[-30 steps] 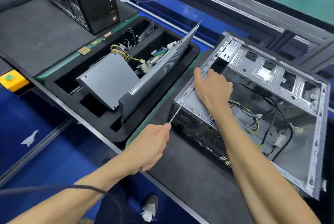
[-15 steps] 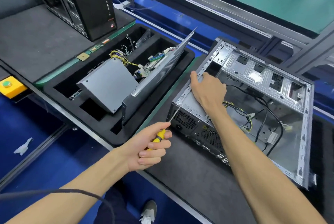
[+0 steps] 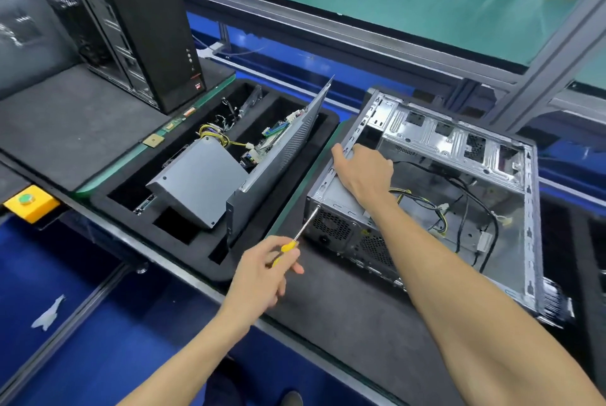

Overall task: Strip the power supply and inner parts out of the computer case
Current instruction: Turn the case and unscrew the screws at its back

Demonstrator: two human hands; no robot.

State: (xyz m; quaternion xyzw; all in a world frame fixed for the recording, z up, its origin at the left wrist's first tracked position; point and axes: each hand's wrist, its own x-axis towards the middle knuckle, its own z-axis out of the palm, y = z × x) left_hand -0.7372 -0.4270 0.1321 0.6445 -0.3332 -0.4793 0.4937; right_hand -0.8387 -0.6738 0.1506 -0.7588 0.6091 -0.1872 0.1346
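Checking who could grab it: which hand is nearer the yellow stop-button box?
Left. The left hand, holding the screwdriver, is nearer the button box; the right hand rests on the case.

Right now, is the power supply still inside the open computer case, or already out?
Still inside. The power supply sits in the near left corner of the computer case, and the screwdriver tip touches its rear.
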